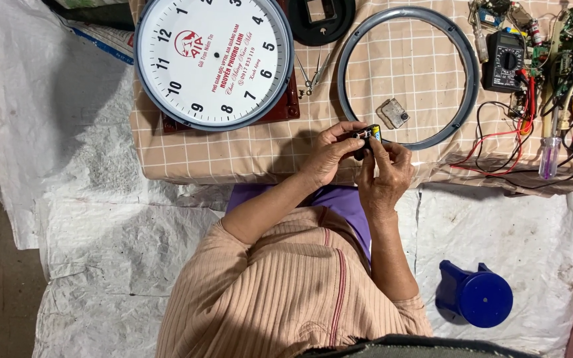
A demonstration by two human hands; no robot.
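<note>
Left hand (329, 154) and right hand (384, 174), fingers of both pinching one small black clock movement (368, 136) above counter (247, 156) near edge. One white clock face (213, 61) at far left. One grey ring (408, 76) beside hands, one small metal part (394, 113) inside it. One multimeter (505, 61) at far right. One blue stool (477, 296) on floor.

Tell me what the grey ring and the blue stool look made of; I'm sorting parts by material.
The grey ring looks like moulded plastic: even matt grey, smooth rounded profile, though painted metal can't be excluded. The blue stool looks like glossy moulded plastic: uniform colour with a soft sheen on its round top.
</note>
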